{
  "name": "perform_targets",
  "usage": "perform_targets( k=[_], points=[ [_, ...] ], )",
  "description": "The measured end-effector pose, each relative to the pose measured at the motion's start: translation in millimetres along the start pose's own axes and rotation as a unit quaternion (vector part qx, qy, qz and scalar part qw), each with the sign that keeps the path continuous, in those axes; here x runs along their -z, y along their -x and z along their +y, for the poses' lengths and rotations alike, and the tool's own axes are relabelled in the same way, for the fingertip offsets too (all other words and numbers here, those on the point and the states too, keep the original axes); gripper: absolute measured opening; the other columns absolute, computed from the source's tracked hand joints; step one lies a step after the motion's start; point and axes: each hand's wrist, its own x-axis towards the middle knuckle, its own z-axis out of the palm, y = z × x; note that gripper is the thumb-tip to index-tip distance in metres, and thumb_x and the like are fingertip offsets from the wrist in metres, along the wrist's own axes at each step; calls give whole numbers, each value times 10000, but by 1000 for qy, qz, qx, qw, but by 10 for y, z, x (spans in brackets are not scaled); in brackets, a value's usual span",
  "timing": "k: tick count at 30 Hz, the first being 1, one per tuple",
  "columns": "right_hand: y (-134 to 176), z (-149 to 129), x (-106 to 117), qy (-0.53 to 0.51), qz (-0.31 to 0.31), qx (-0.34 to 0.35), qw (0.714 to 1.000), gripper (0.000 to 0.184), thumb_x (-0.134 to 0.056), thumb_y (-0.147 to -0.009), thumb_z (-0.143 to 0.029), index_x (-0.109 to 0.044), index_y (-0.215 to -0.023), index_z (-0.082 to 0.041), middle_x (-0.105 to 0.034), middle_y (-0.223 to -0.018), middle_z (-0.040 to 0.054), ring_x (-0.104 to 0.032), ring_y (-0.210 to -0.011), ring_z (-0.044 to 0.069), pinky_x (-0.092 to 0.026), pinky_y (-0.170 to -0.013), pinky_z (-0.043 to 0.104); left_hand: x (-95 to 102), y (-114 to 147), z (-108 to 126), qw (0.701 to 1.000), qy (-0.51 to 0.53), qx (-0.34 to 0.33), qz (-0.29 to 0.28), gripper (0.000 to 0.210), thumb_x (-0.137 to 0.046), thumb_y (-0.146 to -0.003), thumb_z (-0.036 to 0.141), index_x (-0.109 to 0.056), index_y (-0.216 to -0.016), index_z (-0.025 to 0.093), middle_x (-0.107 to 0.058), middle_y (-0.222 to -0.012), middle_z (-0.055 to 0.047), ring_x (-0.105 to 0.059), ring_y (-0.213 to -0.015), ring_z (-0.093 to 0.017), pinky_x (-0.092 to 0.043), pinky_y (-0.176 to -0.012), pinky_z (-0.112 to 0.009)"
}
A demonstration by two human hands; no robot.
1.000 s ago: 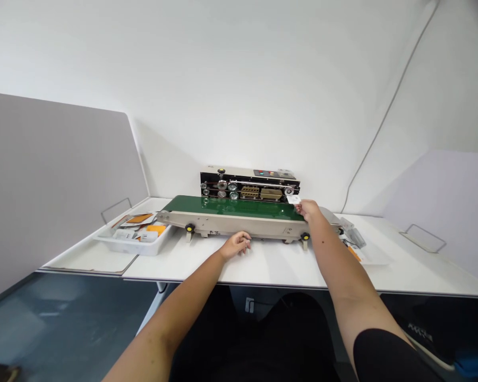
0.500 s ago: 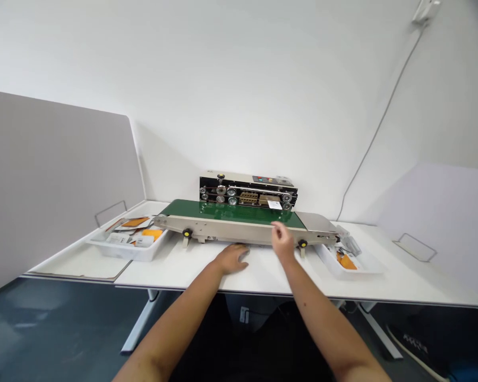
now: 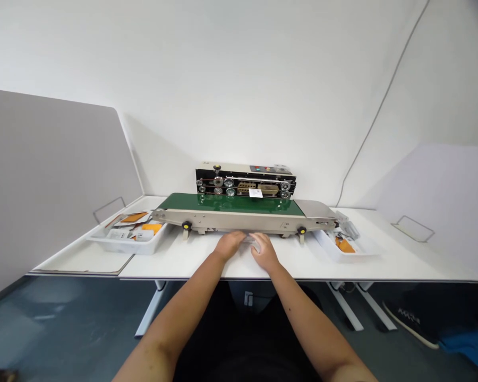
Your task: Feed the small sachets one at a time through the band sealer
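Note:
At the table's front, just below the band sealer (image 3: 239, 218), my left hand (image 3: 229, 245) and my right hand (image 3: 265, 251) come close together. Between their fingertips is a small clear plastic piece (image 3: 248, 240), perhaps a bag; its exact kind is hard to make out. Fingers of both hands curl in around it. A small white packet (image 3: 255, 193) sticks out from the sealer's band above the green conveyor belt (image 3: 231, 202), apart from my hands.
A white plastic bin (image 3: 143, 247) with orange, white and dark packets stands at the belt's left end. Another bin (image 3: 350, 257) at the right end holds clear and orange packets. Grey partitions (image 3: 56, 175) flank the table. A cable (image 3: 382, 101) runs down the wall.
My right hand has come down from the belt's front edge to join my left hand at the clear plastic piece. The white packet has travelled left along the sealer.

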Motion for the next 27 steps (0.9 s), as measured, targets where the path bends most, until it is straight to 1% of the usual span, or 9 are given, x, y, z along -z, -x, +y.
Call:
perform_targets(
  k=[3, 7, 10, 13, 16, 20, 24, 26, 27],
  points=[
    [13, -3, -8, -6, -4, -32, 999, 392, -591, -845, -201, -678, -1227, -214, -685, -1181, 101, -582, -1125, 270, -434, -1029, 420, 27, -7, 29, 999, 24, -25, 31, 252, -491, -997, 287, -724, -1053, 208, -722, -1023, -67, -654, -975, -200, -493, -911, -311],
    [20, 80, -43, -90, -35, -153, 983, 218, -569, -884, -319, -729, -997, -224, -715, -862, 47, -643, -814, 228, -494, -782, 350, 61, -26, 27, 994, 103, 13, 41, 189, -589, -936, 325, -718, -989, 198, -726, -939, -49, -654, -862, -183, -505, -810, -282],
    [21, 205, -69, -211, 3, -231, 950, 248, -581, -858, -399, -697, -965, -207, -680, -777, 19, -608, -676, 186, -463, -635, 289, 52, -50, 15, 975, 199, 91, 44, 220, -648, -876, 375, -698, -964, 179, -698, -832, -29, -622, -716, -158, -486, -649, -248],
    [27, 308, -90, -302, 28, -287, 909, 303, -629, -795, -450, -663, -948, -190, -640, -713, -6, -548, -572, 150, -421, -548, 257, 33, -70, 11, 938, 314, 144, 36, 314, -690, -829, 452, -659, -954, 165, -638, -725, 1, -571, -593, -125, -449, -548, -227],
    [47, 318, -113, -345, 0, -297, 890, 306, -658, -770, -446, -658, -927, -183, -644, -704, -11, -553, -565, 140, -426, -542, 244, 46, -69, 20, 911, 375, 170, 2, 395, -761, -756, 493, -611, -913, 163, -582, -645, 37, -532, -517, -103, -420, -495, -212],
    [70, 224, -93, -336, -78, -260, 902, 300, -701, -756, -404, -691, -944, -171, -710, -792, 24, -642, -682, 179, -488, -600, 260, 95, -37, 47, 905, 382, 177, -55, 445, -818, -703, 501, -570, -848, 162, -547, -559, 63, -507, -473, -85, -372, -473, -189],
    [-103, 185, 215, -278, -199, -249, 906, 266, -733, -730, -360, -720, -910, -165, -718, -741, 23, -629, -623, 166, -464, -550, 238, 110, -20, 62, 892, 405, 186, -78, 486, -800, -718, 552, -524, -859, 177, -569, -555, 60, -535, -463, -96, -388, -471, -194],
    [-330, 233, 530, -260, -201, -261, 908, 284, -744, -717, -359, -723, -919, -161, -708, -719, 21, -590, -567, 139, -427, -506, 213, 107, -22, 55, 888, 412, 186, -80, 494, -778, -738, 574, -525, -887, 176, -586, -570, 49, -552, -471, -104, -407, -475, -202],
    [-474, 279, 718, -265, -165, -272, 910, 313, -742, -718, -368, -718, -949, -159, -700, -713, 18, -567, -540, 124, -408, -484, 202, 105, -24, 49, 889, 411, 186, -81, 493, -770, -747, 578, -531, -897, 174, -598, -586, 40, -557, -478, -105, -413, -476, -205]
  ],
)
